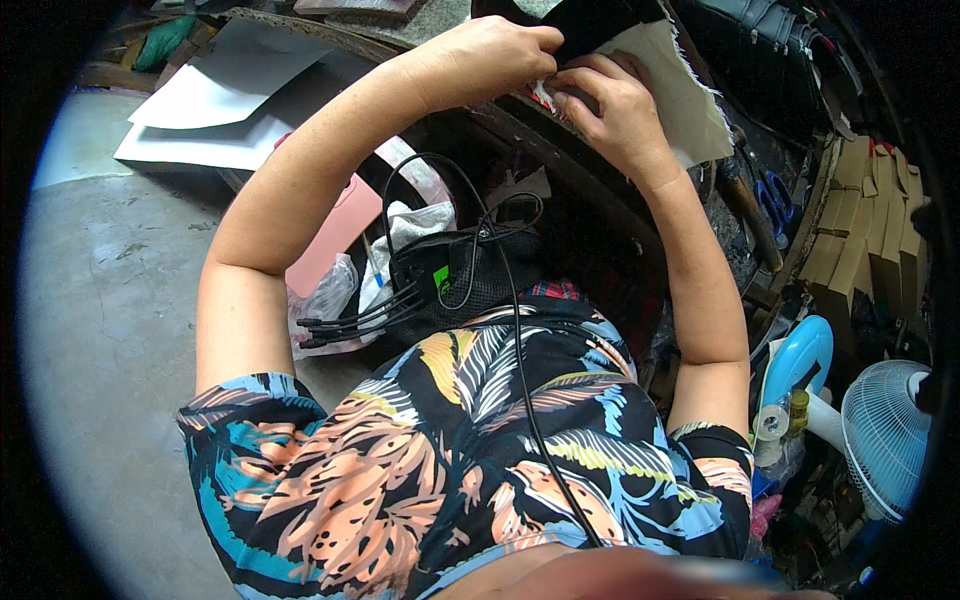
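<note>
At the top of the head view, my left hand and my right hand meet at the edge of the workbench. The left fingers are curled into a pinch. My right thumb and fingers close together beside them. A small scrap of white and red shows just under the fingertips; whatever they hold is hidden. Under and beyond the right hand lies a beige cloth with a frayed edge. Black material spreads on the bench behind both hands.
White sheets hang over the bench at left. Near my lap sit a pink flat case and a black mesh bag with cables. At right are blue-handled scissors, folded cardboard, and a fan.
</note>
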A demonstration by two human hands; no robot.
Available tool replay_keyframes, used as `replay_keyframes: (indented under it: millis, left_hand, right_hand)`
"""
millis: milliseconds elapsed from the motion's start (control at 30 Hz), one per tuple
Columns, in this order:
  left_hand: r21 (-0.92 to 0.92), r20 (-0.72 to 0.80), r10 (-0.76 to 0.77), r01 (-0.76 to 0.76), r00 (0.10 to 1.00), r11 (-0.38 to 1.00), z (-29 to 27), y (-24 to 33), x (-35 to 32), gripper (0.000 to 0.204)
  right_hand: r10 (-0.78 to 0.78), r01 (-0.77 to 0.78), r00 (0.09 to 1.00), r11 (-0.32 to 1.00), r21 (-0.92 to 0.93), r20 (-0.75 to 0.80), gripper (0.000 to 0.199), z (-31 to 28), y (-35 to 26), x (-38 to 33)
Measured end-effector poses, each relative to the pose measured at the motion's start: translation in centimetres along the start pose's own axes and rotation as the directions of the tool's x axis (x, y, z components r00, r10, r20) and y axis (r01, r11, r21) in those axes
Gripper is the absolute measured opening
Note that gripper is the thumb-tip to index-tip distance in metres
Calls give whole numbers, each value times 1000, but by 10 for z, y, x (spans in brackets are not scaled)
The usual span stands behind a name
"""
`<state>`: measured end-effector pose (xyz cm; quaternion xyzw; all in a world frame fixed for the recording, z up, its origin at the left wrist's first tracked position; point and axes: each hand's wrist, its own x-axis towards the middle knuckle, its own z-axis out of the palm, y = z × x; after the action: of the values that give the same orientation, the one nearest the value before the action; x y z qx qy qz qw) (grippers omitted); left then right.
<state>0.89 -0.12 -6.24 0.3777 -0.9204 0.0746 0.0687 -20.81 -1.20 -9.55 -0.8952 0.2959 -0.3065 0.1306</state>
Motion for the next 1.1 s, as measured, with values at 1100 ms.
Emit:
replay_keyframes:
  millis: [1100]
  left_hand:
    - [-534,-292,-487,282,823,797,41,15,-16,27]
  right_hand:
    - [-106,125,984,982,-139,142,30,-19,-12,-7]
